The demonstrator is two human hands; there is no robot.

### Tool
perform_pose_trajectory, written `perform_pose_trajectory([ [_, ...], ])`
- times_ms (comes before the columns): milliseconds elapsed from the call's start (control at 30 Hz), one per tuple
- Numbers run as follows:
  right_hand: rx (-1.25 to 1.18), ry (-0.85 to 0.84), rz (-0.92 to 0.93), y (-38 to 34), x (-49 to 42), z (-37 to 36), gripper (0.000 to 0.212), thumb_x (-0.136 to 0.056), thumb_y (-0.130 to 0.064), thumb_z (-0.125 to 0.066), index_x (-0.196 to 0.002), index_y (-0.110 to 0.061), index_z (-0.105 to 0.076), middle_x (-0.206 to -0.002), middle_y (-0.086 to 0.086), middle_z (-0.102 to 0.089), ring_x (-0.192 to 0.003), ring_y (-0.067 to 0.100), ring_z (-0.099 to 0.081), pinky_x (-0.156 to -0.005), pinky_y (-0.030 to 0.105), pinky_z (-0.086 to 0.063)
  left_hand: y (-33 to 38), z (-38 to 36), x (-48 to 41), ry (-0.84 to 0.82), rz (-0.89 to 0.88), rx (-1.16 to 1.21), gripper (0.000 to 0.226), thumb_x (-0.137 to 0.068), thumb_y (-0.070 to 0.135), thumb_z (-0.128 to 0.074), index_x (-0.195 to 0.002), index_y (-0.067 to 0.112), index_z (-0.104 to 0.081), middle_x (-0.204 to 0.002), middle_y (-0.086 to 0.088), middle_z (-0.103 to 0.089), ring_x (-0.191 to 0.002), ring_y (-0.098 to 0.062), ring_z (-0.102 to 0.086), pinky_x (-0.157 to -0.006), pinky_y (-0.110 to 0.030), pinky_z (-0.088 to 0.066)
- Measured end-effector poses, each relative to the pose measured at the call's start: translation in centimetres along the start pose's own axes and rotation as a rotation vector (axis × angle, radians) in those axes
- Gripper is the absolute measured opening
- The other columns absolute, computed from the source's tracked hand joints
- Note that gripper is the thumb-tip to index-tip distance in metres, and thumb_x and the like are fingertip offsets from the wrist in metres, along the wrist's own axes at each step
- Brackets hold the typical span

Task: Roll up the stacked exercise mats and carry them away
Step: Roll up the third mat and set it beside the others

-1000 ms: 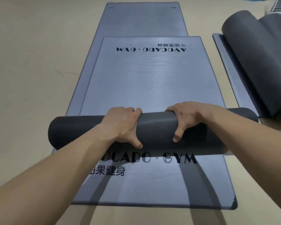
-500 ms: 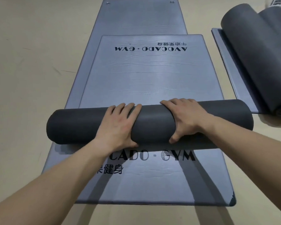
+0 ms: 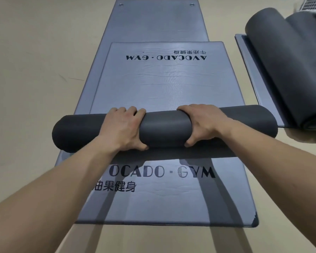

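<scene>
**Grey foam mat half rolled, both hands clamped on the roll**

Grey, vinyl-looking skin covers the bottom mat (image 3: 162, 203), which lies flat on the floor (image 3: 35, 61) nearest the person. Its print reads "OCADO · GYM", the first letters hidden under the left forearm. Beneath it is "油果健身", with one more character covered. Just beyond the lettering sits the roll (image 3: 164, 128), a dark matt cylinder lying crosswise on the bottom mat. In this view its ends reach past the mat's edges. The left hand (image 3: 124, 128) and right hand (image 3: 202, 125) both grip it near its middle, set apart. The fingers (image 3: 131, 111) curl over the far side and the thumbs (image 3: 144, 147) hook under the near side.

Past the roll, the unrolled part of the top mat (image 3: 162, 84) lies flat and faintly creased. It is printed upside down with "AVOCADO · GYM" and "牛油果健身" beside it. Farther on, the bottom mat's bare end shows two metal eyelets (image 3: 121, 4). Off to the right, a second roll (image 3: 281, 61) rests on another flat mat (image 3: 252, 70).

On handling, as a judgement: the foam looks soft, light and springy, so the roll will likely try to loosen if pressure drops. The dark underside seems grippy and the grey face smoother. For rolling, hands set apart either side of centre should help the ends wind evenly. For carrying, pin the loose edge against the roll, or tuck the whole thing under an arm.
</scene>
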State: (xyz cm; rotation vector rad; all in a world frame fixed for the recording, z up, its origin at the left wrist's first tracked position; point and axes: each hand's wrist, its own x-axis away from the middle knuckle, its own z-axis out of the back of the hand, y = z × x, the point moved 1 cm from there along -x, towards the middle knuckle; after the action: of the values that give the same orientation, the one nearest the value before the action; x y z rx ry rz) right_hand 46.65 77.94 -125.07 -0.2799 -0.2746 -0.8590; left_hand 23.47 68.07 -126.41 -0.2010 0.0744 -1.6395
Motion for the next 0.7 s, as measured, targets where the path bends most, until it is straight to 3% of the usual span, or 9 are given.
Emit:
perform_pose_trajectory([
  [67, 0.0, -0.045, 0.013, -0.2, 1.1, 0.1, 0.116, -0.051, -0.07, -0.085, -0.149, -0.034, -0.035, -0.137, -0.006, -0.058, -0.12, 0.023, -0.058, -0.099, 0.042, -0.048, 0.1, 0.8, 0.0, -0.096, -0.068, -0.024, 0.101, -0.052, 0.091, -0.063, -0.13, 0.029, -0.048, -0.11, 0.004, -0.061, -0.093, -0.024, -0.062, -0.074, -0.036, -0.044],
  [133, 0.101, 0.024, 0.007, -0.9, 3.0, -1.5, 0.126, -0.052, -0.074, -0.081, -0.156, -0.03, -0.026, -0.151, -0.002, -0.047, -0.133, 0.025, -0.05, -0.112, 0.047, -0.039, -0.1, 1.2, 0.1, -0.212, -0.1, 0.036, 0.099, -0.051, 0.091, -0.064, -0.128, 0.032, -0.051, -0.103, 0.008, -0.06, -0.09, -0.021, -0.062, -0.069, -0.034, -0.045],
  [200, 0.215, 0.149, -0.013, -1.8, 4.7, -4.0, 0.132, -0.05, -0.075, -0.081, -0.157, -0.025, -0.022, -0.154, 0.004, -0.041, -0.138, 0.029, -0.043, -0.116, 0.052, -0.031, -0.4, 1.6, -0.3, -0.281, -0.102, 0.093, 0.099, -0.047, 0.092, -0.066, -0.127, 0.034, -0.054, -0.103, 0.011, -0.062, -0.093, -0.019, -0.062, -0.074, -0.036, -0.051],
  [300, 0.25, 0.174, -0.026, -1.9, 4.0, -4.0, 0.128, -0.048, -0.073, -0.082, -0.154, -0.028, -0.025, -0.148, 0.003, -0.046, -0.131, 0.03, -0.049, -0.109, 0.052, -0.036, -1.1, 1.9, -0.9, -0.343, -0.048, 0.223, 0.106, -0.048, 0.091, -0.072, -0.138, 0.038, -0.052, -0.119, 0.011, -0.067, -0.106, -0.02, -0.063, -0.088, -0.039, -0.053],
  [367, 0.203, 0.122, -0.014, -1.4, 2.3, -2.2, 0.125, -0.049, -0.075, -0.081, -0.152, -0.031, -0.027, -0.145, 0.0, -0.05, -0.126, 0.029, -0.054, -0.105, 0.048, -0.041, -1.2, 1.4, -0.4, -0.242, 0.002, 0.259, 0.118, -0.054, 0.089, -0.071, -0.154, 0.034, -0.038, -0.141, 0.006, -0.06, -0.123, -0.023, -0.058, -0.103, -0.042, -0.047],
  [433, 0.133, 0.042, 0.008, -0.8, 0.5, -0.2, 0.126, -0.049, -0.078, -0.082, -0.153, -0.035, -0.027, -0.143, -0.001, -0.052, -0.124, 0.028, -0.055, -0.102, 0.046, -0.044, -1.1, 0.6, 1.0, -0.036, 0.053, 0.229, 0.126, -0.058, 0.09, -0.067, -0.16, 0.027, -0.027, -0.153, 0.0, -0.049, -0.136, -0.026, -0.049, -0.115, -0.044, -0.036],
  [500, 0.117, 0.012, 0.028, -0.1, -0.6, 0.5, 0.13, -0.048, -0.08, -0.082, -0.156, -0.038, -0.023, -0.149, 0.0, -0.047, -0.135, 0.027, -0.045, -0.111, 0.049, -0.039, -1.0, -0.5, 2.2, 0.019, 0.057, 0.148, 0.134, -0.054, 0.094, -0.065, -0.161, 0.025, -0.02, -0.157, -0.004, -0.042, -0.14, -0.027, -0.043, -0.119, -0.047, -0.031],
  [600, 0.279, 0.16, 0.048, 0.2, 0.1, -1.4, 0.137, -0.049, -0.082, -0.08, -0.16, -0.03, -0.018, -0.161, 0.01, -0.032, -0.152, 0.033, -0.023, -0.125, 0.06, -0.009, -1.4, -1.5, 1.6, -0.011, 0.038, 0.098, 0.136, -0.049, 0.095, -0.065, -0.159, 0.027, -0.021, -0.153, -0.002, -0.045, -0.136, -0.028, -0.046, -0.116, -0.047, -0.033],
  [700, 0.324, 0.327, 0.024, -1.0, 2.0, -5.3, 0.145, -0.045, -0.066, -0.093, -0.159, -0.014, -0.022, -0.156, 0.021, -0.037, -0.144, 0.043, -0.034, -0.119, 0.065, -0.023, -1.9, -0.8, 0.4, -0.036, 0.038, 0.135, 0.131, -0.049, 0.095, -0.064, -0.156, 0.029, -0.026, -0.15, 0.0, -0.048, -0.131, -0.027, -0.051, -0.113, -0.046, -0.035],
])
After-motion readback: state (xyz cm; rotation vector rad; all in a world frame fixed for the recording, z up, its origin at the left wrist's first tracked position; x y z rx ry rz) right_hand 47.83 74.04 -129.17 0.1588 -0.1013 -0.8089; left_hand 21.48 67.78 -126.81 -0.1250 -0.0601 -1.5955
